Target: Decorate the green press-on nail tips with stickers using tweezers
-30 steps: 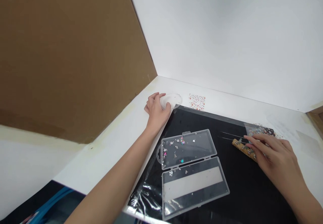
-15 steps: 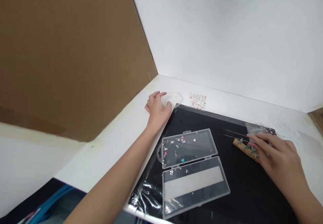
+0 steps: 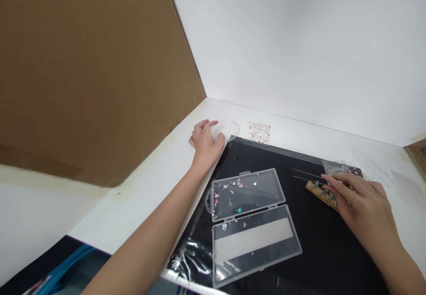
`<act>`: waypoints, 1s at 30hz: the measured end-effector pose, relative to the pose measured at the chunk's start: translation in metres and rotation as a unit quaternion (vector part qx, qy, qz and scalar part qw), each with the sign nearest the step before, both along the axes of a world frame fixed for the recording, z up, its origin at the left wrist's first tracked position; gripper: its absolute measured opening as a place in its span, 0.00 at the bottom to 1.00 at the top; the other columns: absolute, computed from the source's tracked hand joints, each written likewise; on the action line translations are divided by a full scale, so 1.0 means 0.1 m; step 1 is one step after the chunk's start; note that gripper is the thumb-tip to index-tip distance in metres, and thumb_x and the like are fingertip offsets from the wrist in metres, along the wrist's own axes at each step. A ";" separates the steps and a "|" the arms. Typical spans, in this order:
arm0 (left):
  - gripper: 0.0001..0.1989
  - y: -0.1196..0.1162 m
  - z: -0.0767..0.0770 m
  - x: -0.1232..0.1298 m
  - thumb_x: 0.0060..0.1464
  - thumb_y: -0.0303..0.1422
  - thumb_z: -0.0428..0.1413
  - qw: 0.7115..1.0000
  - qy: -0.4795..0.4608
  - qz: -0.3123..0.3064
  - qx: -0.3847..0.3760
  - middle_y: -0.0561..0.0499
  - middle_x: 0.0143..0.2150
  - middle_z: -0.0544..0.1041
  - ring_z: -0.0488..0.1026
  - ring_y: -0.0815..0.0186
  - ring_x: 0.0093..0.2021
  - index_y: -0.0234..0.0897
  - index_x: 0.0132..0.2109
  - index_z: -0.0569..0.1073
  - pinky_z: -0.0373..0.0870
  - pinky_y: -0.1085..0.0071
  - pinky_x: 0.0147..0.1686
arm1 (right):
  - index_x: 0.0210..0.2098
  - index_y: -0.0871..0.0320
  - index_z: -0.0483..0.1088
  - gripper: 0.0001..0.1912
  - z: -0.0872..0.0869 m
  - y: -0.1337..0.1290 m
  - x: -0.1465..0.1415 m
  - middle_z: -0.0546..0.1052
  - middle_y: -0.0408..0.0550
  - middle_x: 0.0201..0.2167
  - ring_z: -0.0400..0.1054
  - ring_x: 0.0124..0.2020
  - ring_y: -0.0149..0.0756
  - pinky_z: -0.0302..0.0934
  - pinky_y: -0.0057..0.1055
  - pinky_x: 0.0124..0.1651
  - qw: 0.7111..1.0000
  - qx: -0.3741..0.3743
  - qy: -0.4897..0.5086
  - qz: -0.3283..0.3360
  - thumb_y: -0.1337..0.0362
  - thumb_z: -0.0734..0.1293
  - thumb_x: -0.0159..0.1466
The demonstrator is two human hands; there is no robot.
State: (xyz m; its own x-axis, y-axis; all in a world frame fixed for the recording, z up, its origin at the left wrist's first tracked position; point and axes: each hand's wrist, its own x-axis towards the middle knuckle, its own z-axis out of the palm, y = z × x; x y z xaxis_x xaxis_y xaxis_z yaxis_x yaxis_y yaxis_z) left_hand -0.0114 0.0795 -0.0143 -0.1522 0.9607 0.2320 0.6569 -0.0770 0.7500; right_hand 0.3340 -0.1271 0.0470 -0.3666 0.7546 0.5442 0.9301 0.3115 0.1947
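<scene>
At the far left corner of the black sheet, my left hand (image 3: 207, 146) curls its fingers and thumb around the rim of a shallow round clear dish (image 3: 230, 131), which rests on the white surface. Thin metal tweezers (image 3: 308, 174) are pinched in my right hand (image 3: 364, 208), their two prongs apart and pointing left. Just below the tweezers lies a wooden strip (image 3: 313, 188) with several small shiny pieces in a row along it. My right hand partly hides the strip. Whether the tweezers hold anything cannot be made out.
A hinged clear plastic case (image 3: 262, 193) lies open on the black sheet (image 3: 319, 241), with several rhinestones and flower-shaped gems scattered inside. Behind it is a sticker sheet (image 3: 260, 132). A plastic bag of beads (image 3: 339, 169) lies behind my right hand. A cardboard panel (image 3: 100, 73) stands left.
The whole view has shifted slightly. Both hands, the tweezers and the dish keep almost the same places; the right fingers have moved only slightly.
</scene>
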 end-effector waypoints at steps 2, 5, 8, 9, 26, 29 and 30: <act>0.20 0.00 0.00 0.00 0.62 0.32 0.54 1.000 0.000 0.003 0.001 0.38 0.72 0.66 0.60 0.47 0.78 0.44 0.60 0.72 0.47 0.40 0.81 | 0.57 0.54 0.77 0.11 0.00 0.00 0.00 0.84 0.49 0.47 0.78 0.40 0.39 0.60 0.39 0.43 1.000 0.000 0.004 -0.002 0.70 0.67 0.78; 0.20 -0.01 -0.01 0.00 0.63 0.32 0.54 1.000 0.000 0.001 0.005 0.38 0.72 0.65 0.60 0.47 0.78 0.44 0.61 0.72 0.47 0.41 0.81 | 0.57 0.53 0.77 0.11 -0.01 0.00 0.02 0.84 0.49 0.48 0.78 0.41 0.40 0.60 0.39 0.43 1.000 0.004 0.007 -0.004 0.69 0.68 0.78; 0.21 -0.01 -0.01 0.00 0.63 0.32 0.53 1.000 0.002 -0.004 0.007 0.37 0.72 0.65 0.60 0.47 0.78 0.42 0.62 0.72 0.47 0.41 0.81 | 0.58 0.54 0.76 0.12 0.01 -0.03 0.04 0.83 0.50 0.48 0.78 0.42 0.41 0.60 0.38 0.43 1.000 0.006 0.009 -0.001 0.70 0.68 0.77; 0.21 -0.01 -0.02 0.00 0.63 0.32 0.53 1.000 0.003 -0.004 0.007 0.37 0.72 0.65 0.60 0.47 0.78 0.42 0.62 0.72 0.47 0.41 0.81 | 0.60 0.53 0.76 0.15 0.02 -0.06 0.04 0.83 0.50 0.48 0.78 0.43 0.41 0.60 0.38 0.44 1.000 0.006 0.011 0.000 0.71 0.69 0.77; 0.27 0.04 0.08 0.02 0.61 0.41 0.53 0.999 0.034 0.014 -0.008 0.32 0.73 0.66 0.60 0.41 0.78 0.35 0.64 0.75 0.48 0.34 0.79 | 0.80 0.41 0.61 0.41 0.18 -1.27 0.53 0.78 0.49 0.43 0.72 0.37 0.40 0.59 0.39 0.43 0.993 0.063 0.003 -0.097 0.75 0.72 0.74; 0.30 0.05 0.09 0.02 0.59 0.43 0.53 0.999 0.039 0.015 -0.010 0.30 0.73 0.66 0.60 0.40 0.78 0.34 0.64 0.75 0.49 0.35 0.79 | 0.79 0.42 0.62 0.41 0.15 -1.30 0.61 0.79 0.49 0.44 0.73 0.38 0.40 0.59 0.40 0.43 0.992 0.062 -0.005 -0.113 0.75 0.73 0.73; 0.31 0.05 0.09 0.02 0.58 0.44 0.53 0.999 0.042 0.015 -0.010 0.29 0.73 0.66 0.59 0.40 0.78 0.34 0.65 0.75 0.49 0.35 0.79 | 0.79 0.43 0.62 0.41 0.14 -1.31 0.63 0.79 0.50 0.44 0.73 0.37 0.40 0.58 0.40 0.43 0.991 0.061 -0.011 -0.115 0.75 0.73 0.73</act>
State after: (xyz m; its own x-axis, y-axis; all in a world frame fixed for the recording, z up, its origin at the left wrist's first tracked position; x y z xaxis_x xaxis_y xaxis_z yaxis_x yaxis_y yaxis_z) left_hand -0.0094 0.0848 -0.0051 -0.1622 0.9605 0.2260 0.7195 -0.0416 0.6932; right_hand 0.3973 -0.2579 0.0615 -0.2053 0.7481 0.6311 0.9690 0.0646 0.2387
